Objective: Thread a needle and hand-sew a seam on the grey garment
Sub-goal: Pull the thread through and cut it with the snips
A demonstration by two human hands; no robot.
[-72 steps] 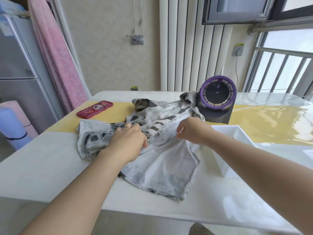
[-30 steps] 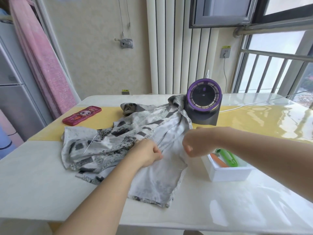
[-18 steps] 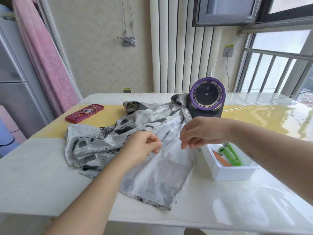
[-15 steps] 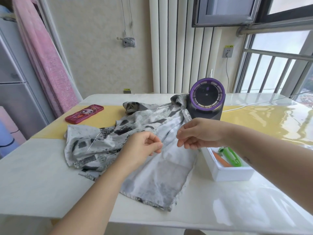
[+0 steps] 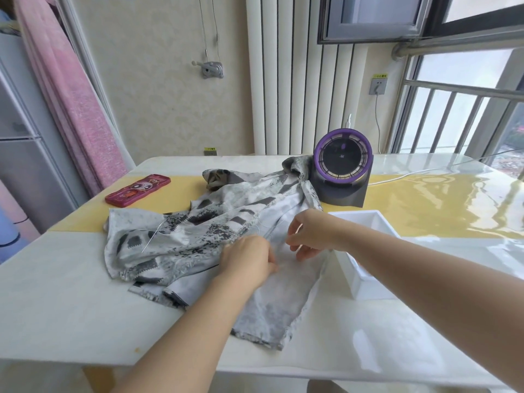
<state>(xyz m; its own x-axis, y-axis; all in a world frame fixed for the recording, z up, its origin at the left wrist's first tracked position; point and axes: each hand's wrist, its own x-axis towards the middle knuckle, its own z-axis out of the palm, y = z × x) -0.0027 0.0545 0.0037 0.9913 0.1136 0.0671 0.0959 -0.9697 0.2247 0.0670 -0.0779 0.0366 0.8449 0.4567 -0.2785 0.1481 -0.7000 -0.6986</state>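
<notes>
On grey garment (image 5: 181, 251), needle (image 5: 151, 240) slants up-right; left hand (image 5: 246, 262) and right hand (image 5: 310, 234) pinch garment

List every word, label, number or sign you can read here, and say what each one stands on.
Nothing here reads clearly enough to quote.
Yellow sticker above the wall socket: printed characters, too small to read.
Low yellow label at the foot of the wall: too small to read.
Fan: a small mark on its dark face, blurred.
Red phone case: a cartoon picture, no legible words.
</notes>
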